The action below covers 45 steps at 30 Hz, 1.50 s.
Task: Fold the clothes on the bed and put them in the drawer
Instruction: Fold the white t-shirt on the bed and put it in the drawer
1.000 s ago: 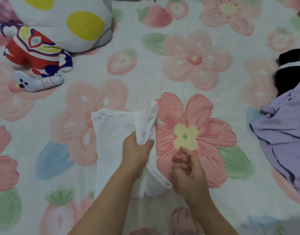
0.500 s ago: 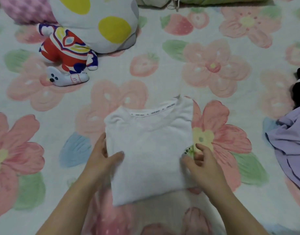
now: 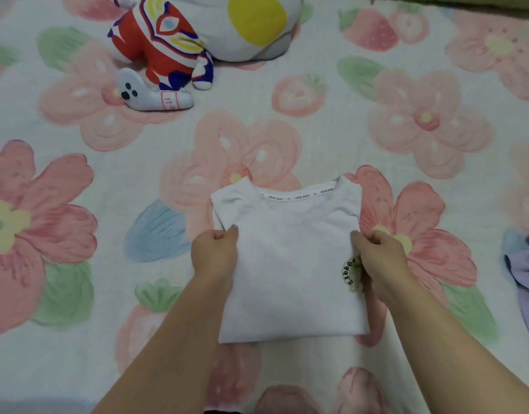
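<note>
A white T-shirt (image 3: pixel 290 258) lies folded into a neat rectangle on the floral bed cover (image 3: pixel 78 180), its collar with a printed label strip facing away from me. My left hand (image 3: pixel 215 252) pinches its left edge, and my right hand (image 3: pixel 376 258) pinches its right edge beside a small round dark emblem. A lilac garment (image 3: pixel 526 282) lies crumpled at the right edge of the view. No drawer is in view.
A red, white and blue plush figure (image 3: pixel 164 52) lies at the top left, with a small grey toy (image 3: pixel 149 94) in front of it and a large white cushion with yellow spots (image 3: pixel 251 22) behind it.
The white shirt went from half-folded in my hands to a flat folded rectangle. Both hands moved from its lower sides up to its side edges and closed on them. The view shifted left.
</note>
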### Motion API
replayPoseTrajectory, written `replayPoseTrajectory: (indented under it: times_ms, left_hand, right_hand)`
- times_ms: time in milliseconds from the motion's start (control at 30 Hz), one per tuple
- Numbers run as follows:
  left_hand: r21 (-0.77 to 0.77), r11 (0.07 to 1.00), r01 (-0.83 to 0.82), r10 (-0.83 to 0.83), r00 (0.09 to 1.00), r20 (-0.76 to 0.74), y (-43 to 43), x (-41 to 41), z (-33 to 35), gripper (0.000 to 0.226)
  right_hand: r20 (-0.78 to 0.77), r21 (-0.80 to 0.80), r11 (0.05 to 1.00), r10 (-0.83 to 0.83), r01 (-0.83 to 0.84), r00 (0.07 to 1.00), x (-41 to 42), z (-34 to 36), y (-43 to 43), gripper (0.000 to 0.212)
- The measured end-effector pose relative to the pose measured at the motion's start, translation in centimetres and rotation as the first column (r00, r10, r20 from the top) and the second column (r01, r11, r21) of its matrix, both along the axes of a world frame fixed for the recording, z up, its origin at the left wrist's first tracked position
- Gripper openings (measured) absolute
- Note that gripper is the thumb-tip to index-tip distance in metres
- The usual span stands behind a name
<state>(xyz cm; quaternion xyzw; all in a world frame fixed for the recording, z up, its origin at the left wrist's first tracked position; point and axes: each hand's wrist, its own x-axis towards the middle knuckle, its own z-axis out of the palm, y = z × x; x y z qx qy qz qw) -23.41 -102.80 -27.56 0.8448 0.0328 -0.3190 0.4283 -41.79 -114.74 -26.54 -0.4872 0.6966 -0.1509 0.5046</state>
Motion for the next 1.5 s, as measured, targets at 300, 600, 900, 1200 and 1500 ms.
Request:
replayPoseTrajectory:
  times_ms: [300, 600, 900, 1200, 1500]
  left_hand:
    - [0.078, 0.996, 0.052, -0.021, 0.937, -0.348, 3.3, 1.8, -1.9, 0.054]
    - [0.035, 0.974, 0.225, -0.222, 0.972, -0.081, 4.4, 0.2, -1.4, 0.032]
    - [0.055, 0.984, 0.168, -0.175, 0.970, 0.172, 4.3, -2.0, -0.8, 0.049]
    - [0.017, 0.998, 0.063, -0.065, 0.960, 0.274, 4.8, -2.6, -1.0, 0.038]
    - [-0.002, 1.000, 0.021, -0.020, 0.969, 0.247, 4.7, -2.3, -1.4, 0.031]
  right_hand:
    - [0.060, 0.450, 0.890, -0.114, 0.075, 0.992, -0.6, 0.0, -0.5, 0.023]
    - [0.213, 0.431, 0.900, -0.174, 0.067, 0.961, -1.4, -0.9, 0.6, 0.035]
    - [0.337, 0.364, 0.928, -0.214, 0.083, 0.917, -2.3, -1.8, 1.7, 0.024]
    - [0.241, -0.013, 0.987, -0.152, 0.160, 0.959, -2.4, -2.5, 2.6, 0.020]
    - [0.198, 0.121, 0.972, -0.221, 0.199, 0.955, -2.3, -2.5, 1.9, 0.031]
